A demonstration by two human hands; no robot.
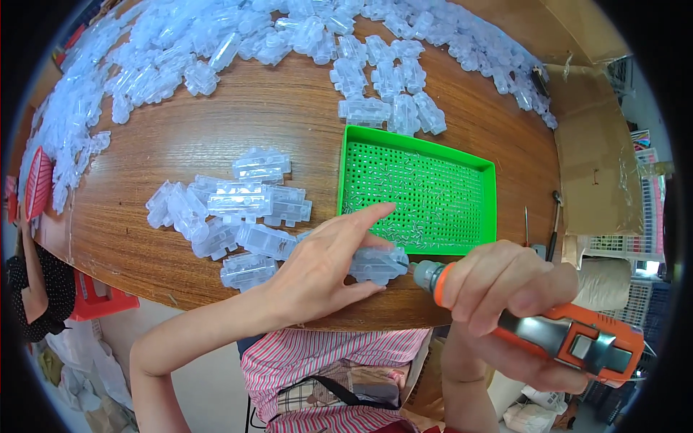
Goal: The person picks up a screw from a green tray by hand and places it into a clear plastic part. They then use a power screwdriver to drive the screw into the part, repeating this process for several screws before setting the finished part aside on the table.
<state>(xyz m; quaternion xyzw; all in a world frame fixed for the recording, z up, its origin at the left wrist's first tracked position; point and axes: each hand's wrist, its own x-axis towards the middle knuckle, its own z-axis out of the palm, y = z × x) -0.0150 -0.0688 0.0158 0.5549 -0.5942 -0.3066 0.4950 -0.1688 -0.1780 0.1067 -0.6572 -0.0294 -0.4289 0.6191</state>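
My left hand (321, 263) grips a clear plastic housing (377, 265) at the table's front edge, thumb and fingers around its sides. In my right hand (505, 289) is an orange and grey cordless screwdriver (577, 339), held sideways. Its bit points left and meets the right end of the housing. Just beyond my hands lies a green perforated tray (346, 162) with many small screws (404, 231) scattered over its holes. Left of my left hand sits a loose group of similar clear housings (242, 198), partly covered by that hand.
Large heaps of clear plastic parts (238, 32) cover the far side of the table (289, 94). Several housings (386, 79) stand grouped behind the tray. A thin screwdriver (554, 224) lies at right beside a cardboard box (595, 144). Another person's arm (30, 267) with a pink basket (39, 184) is at far left.
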